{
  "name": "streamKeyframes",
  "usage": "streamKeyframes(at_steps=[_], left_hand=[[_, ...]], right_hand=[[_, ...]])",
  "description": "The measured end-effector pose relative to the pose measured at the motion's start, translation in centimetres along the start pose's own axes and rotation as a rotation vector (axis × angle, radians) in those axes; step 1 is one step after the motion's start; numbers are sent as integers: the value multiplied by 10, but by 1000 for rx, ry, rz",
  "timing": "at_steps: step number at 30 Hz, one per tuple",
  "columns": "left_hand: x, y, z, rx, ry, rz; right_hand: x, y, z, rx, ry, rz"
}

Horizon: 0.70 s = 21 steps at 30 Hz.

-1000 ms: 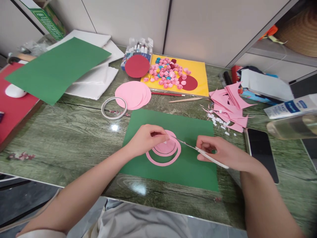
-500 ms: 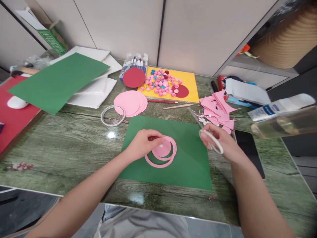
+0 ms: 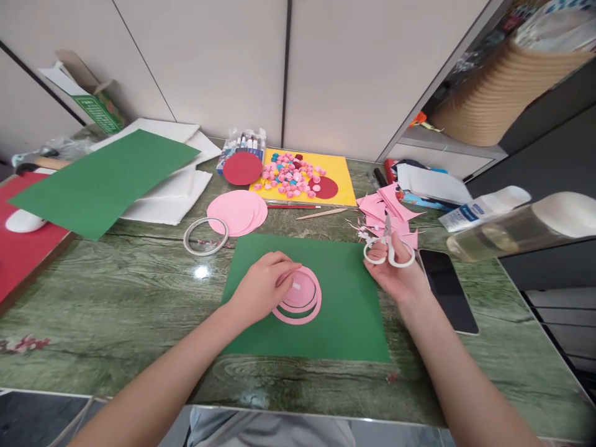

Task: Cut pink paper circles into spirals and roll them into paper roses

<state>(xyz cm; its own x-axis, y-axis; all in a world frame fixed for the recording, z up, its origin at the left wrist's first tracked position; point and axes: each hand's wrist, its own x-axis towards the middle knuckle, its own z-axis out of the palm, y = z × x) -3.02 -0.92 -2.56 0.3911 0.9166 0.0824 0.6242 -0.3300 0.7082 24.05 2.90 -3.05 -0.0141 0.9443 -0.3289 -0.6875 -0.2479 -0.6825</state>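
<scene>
A green paper sheet (image 3: 344,310) lies on the green marbled table in front of me. On it sits a pink paper spiral (image 3: 300,298) cut from a disc. My left hand (image 3: 263,282) rests on the spiral's left side, fingers curled and pinching the paper near a small white tab. My right hand (image 3: 395,273) is at the sheet's right edge, holding white-handled scissors (image 3: 388,251) with the blades pointing away from me, towards a pile of pink paper scraps (image 3: 386,211).
A roll of tape (image 3: 205,236) and a stack of pink discs (image 3: 237,211) lie behind the sheet. Further back is a yellow board (image 3: 335,171) with pink beads, a dark red disc (image 3: 242,167) and markers. A phone (image 3: 447,288) lies right, glue bottles beyond it.
My right hand pulled the scissors away from the spiral, swung them upright and moved right toward the scraps. My left hand stayed on the spiral. The view tilted upward.
</scene>
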Motion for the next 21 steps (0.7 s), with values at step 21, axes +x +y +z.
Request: streamKeyframes(at_steps=[21], left_hand=[[-1, -10, -9, 305, 36, -108]], right_hand=[[-15, 22, -6, -2179, -85, -753]])
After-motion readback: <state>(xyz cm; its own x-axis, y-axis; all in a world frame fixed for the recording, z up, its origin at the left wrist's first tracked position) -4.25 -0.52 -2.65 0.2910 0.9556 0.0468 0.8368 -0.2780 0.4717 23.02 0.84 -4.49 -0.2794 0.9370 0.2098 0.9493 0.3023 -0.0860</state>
